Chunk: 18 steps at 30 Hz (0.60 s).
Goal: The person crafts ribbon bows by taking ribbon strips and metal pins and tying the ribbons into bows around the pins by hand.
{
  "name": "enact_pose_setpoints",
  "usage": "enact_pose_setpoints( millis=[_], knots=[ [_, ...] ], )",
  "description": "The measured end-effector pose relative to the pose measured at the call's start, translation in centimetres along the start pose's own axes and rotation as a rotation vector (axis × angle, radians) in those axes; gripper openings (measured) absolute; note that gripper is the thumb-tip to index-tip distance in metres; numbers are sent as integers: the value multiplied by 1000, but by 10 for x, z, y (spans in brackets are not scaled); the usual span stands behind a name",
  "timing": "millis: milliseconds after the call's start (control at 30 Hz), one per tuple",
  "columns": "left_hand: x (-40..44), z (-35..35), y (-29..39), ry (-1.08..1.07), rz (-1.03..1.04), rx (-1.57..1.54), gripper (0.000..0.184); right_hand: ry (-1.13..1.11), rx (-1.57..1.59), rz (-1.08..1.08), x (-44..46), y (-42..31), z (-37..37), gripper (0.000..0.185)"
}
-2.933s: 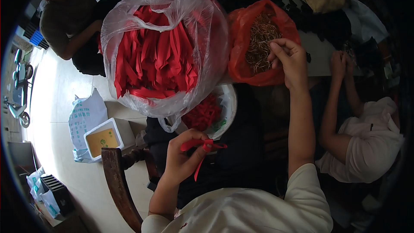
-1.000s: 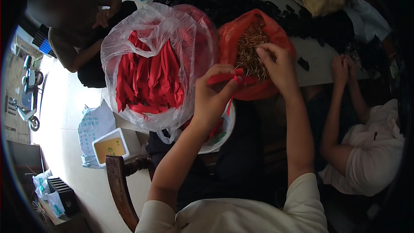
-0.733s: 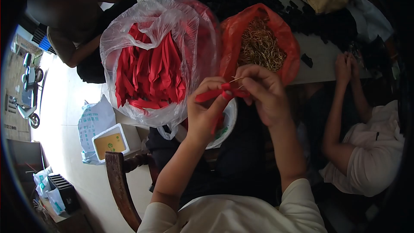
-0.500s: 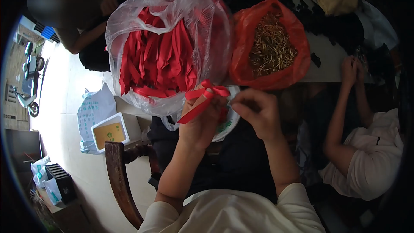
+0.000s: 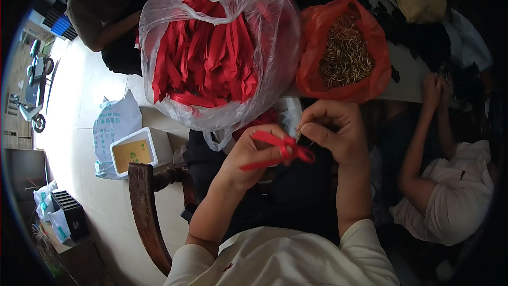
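Observation:
Between the thumb and fingers of my left hand (image 5: 246, 159) is a red ribbon bow (image 5: 288, 151), its loops and tail sticking out on both sides. My right hand (image 5: 336, 130) is pinched on a thin gold twist tie (image 5: 298, 134), held right beside the knot of the bow. Whether the tie touches the ribbon I cannot tell. Beyond my hands, a clear plastic bag (image 5: 278, 53) holds many loose red ribbons (image 5: 206, 55). To its right, an orange-red plastic bag (image 5: 312, 69) stands open with a heap of gold twist ties (image 5: 346, 58) inside.
A white foam box (image 5: 161, 145) and a printed paper sack (image 5: 108, 132) lie at the left, near a wooden chair (image 5: 142, 206). One person (image 5: 444, 190) sits at the right, another (image 5: 108, 18) at the upper left. Black material (image 5: 418, 37) covers part of the table.
Both hands have come lower, and the bow has turned so its loops point right. My right hand has moved close against the bow. The camera view has shifted slightly.

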State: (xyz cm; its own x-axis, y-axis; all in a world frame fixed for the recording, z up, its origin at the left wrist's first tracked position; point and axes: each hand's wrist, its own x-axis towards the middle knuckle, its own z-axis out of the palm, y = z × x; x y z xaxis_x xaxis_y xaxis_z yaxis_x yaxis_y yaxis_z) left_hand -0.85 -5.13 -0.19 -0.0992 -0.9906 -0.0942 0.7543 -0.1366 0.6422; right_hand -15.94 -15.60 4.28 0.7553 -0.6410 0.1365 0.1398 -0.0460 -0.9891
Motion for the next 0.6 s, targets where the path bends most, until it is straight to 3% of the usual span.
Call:
enact_pose_setpoints(
  millis=[67, 100, 167, 200, 267, 333, 433, 533, 600],
  knots=[
    [-5, -4, 2, -142, -25, 177, 17, -36, 190, 172, -1, 1, 2, 12],
    [-7, -1, 1, -91, 4, 166, 18, -56, 286, 260, -2, 3, 3, 13],
    [-12, 5, 0, 18, 65, 144, 19, 23, 208, 225, -2, 13, 12, 20],
    [-12, 4, 2, 88, 96, 101, 18, 63, 171, 204, -2, 17, 17, 23],
    [-13, -1, 6, 230, 166, 12, 16, 145, -45, -39, -9, 14, 27, 26],
    [-17, 5, 9, 297, 179, 129, 15, 204, -392, -212, -16, 7, 38, 27],
    [-18, 9, 8, 339, 286, 447, 15, 207, -500, -269, -26, 9, 38, 22],
    [-20, 16, 12, 344, 366, 767, 15, 175, -325, 9, -30, -6, 37, 18],
    [-22, 17, 14, 339, 389, 870, 15, 124, 13, 193, -28, -10, 30, 17]
  ],
)
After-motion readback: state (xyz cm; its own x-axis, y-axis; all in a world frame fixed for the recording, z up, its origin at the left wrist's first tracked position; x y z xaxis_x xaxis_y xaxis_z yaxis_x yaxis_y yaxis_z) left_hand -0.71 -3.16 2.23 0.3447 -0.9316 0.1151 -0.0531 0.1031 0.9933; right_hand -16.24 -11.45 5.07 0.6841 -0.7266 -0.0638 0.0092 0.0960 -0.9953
